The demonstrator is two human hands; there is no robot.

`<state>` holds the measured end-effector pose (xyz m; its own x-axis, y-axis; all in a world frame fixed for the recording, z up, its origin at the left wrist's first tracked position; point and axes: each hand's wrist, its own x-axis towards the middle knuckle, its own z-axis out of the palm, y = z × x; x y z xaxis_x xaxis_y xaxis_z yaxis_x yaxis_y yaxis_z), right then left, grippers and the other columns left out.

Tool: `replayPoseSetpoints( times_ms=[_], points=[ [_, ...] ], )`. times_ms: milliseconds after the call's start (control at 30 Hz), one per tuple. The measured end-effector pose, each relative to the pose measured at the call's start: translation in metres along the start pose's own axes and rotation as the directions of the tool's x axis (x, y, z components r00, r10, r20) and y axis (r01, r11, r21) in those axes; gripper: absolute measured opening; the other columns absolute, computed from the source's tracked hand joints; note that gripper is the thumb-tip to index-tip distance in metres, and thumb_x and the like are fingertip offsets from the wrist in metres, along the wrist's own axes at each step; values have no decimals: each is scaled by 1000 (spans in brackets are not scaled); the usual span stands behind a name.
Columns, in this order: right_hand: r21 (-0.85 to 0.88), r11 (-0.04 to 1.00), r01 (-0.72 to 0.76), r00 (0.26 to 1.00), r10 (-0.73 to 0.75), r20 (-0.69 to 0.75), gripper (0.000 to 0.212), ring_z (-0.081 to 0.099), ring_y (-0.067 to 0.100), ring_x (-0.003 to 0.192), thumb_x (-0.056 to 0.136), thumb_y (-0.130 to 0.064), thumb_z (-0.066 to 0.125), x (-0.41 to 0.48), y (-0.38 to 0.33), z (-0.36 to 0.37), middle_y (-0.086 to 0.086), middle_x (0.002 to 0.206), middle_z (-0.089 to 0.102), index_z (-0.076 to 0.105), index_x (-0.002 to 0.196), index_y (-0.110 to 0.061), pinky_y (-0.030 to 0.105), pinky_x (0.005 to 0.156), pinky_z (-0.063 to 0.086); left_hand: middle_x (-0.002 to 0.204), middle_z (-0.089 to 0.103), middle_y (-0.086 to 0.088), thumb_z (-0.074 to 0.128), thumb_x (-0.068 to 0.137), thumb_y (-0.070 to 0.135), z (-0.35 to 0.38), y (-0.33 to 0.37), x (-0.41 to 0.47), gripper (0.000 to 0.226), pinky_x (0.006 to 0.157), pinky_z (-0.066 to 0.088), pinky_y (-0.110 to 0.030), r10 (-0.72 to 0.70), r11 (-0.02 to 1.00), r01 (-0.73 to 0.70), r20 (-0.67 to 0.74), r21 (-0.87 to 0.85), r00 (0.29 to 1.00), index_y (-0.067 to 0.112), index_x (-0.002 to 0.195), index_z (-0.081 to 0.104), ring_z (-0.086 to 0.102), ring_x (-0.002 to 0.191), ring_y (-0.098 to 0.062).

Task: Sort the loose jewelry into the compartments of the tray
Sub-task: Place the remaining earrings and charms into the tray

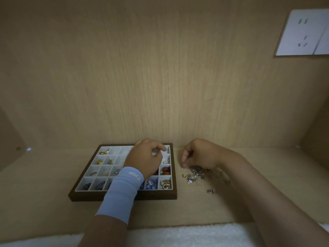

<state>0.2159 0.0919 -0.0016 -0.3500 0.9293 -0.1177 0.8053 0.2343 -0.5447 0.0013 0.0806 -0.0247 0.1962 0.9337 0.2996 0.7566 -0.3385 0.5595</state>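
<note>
From the head camera, a brown-framed tray (122, 196) with white compartments sits on the pale wooden tabletop (44, 184), close to the wood-grain back panel (160, 77). The left hand (145, 157) reaches over the tray's middle and far right cells, its fingers curled loosely inward; the grip looks partly closed, with something small and pale near the fingertips, but whether anything is truly held cannot be told. A light blue sleeve (121, 191) on that wrist lies across the near row and hides several compartments.

Cells that show hold gold pieces (104, 152) at far left, dark stones (99, 185) in the near left, blue beads (151, 184) and a gold charm (166, 184) near right, red beads (165, 170) above those, and a small hook (166, 161) one cell farther back.

Right of the tray, apart from it, lies the loose jewelry (195, 172), a tangle of silver hooks and findings on the tabletop. The right hand (199, 155) hangs over its far edge, fingers bent down and pinched together at the heap; its grip is nearly closed at the tips, though what it has hold of is too small to tell. A stray silver piece (211, 191) sits nearer, just apart from the heap.

A white socket plate (302, 32) is fixed on the panel at upper right. A white fluffy cloth (178, 234) runs along the near edge.
</note>
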Motion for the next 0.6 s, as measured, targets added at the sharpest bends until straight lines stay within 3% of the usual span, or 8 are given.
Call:
replayPoseSetpoints(
  times_ms=[67,167,267,367,467,600],
  points=[
    [171,985,29,995,-11,-103,12,72,13,74,82,-16,77,1,-1,0,-4,76,76,77,74,-26,33,72,62,99,63,16,58,91,21,0,3,0,20,93,46,-29,-15,991,14,-1,-136,1000,40,90,63,56,97,-4],
    [389,914,114,971,-19,-240,8,66,0,68,83,-15,79,5,-9,3,-7,74,75,79,80,-23,17,67,53,88,68,15,67,86,25,-1,8,0,12,84,50,-24,-47,943,55,30,-328,998,36,91,67,61,87,0],
    [441,883,160,967,-50,-250,5,68,-1,75,85,-14,77,11,-17,11,-5,80,78,80,89,-16,13,73,51,81,71,10,73,82,26,-2,10,0,10,82,53,-28,-93,900,102,42,-424,995,31,90,69,66,83,-3],
    [373,914,161,963,-63,-262,5,72,5,84,88,-16,74,15,-21,22,-4,84,78,79,89,-16,24,84,56,79,69,9,71,84,27,-6,5,0,5,74,49,-23,-137,928,135,20,-348,990,30,87,68,64,79,-5],
    [143,980,139,963,-101,-248,12,68,2,83,91,-21,69,19,-28,30,-10,85,74,77,83,-25,32,86,56,87,66,11,61,91,25,-11,0,-2,8,68,43,-19,-131,980,132,18,-152,991,30,94,67,59,80,-4],
    [-83,991,105,964,-122,-234,14,63,4,79,91,-28,67,21,-40,35,-9,85,69,77,83,-26,34,77,56,101,65,10,54,93,19,-11,-5,-2,18,80,43,-22,-104,992,105,9,-63,995,31,95,67,58,91,-8]
  ],
)
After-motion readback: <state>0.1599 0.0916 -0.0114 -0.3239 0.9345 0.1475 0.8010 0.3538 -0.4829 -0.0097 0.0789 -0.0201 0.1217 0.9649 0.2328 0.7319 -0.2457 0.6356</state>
